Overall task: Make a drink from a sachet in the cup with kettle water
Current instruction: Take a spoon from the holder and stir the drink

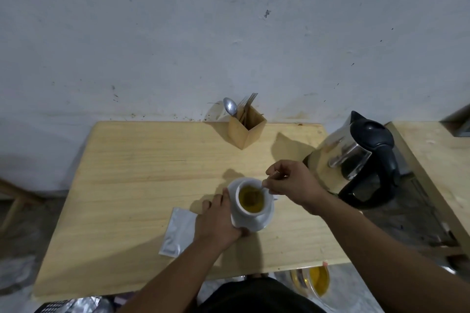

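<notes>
A white cup [248, 213] stands on a white saucer [265, 221] near the middle of the wooden table [132, 173]. It holds a yellow-brown drink [251, 198]. My left hand [218, 221] grips the cup's left side. My right hand [290, 183] pinches a thin spoon [262, 187] whose tip dips into the drink. A silver sachet [179, 232] lies flat on the table just left of my left hand. A steel kettle [356, 157] with a black handle and lid stands at the table's right edge.
A wooden holder [246, 128] with a spoon and forks stands at the table's back edge by the wall. A second wooden surface [437, 160] lies to the right. Under the front edge a clear container [314, 281] holds yellow liquid.
</notes>
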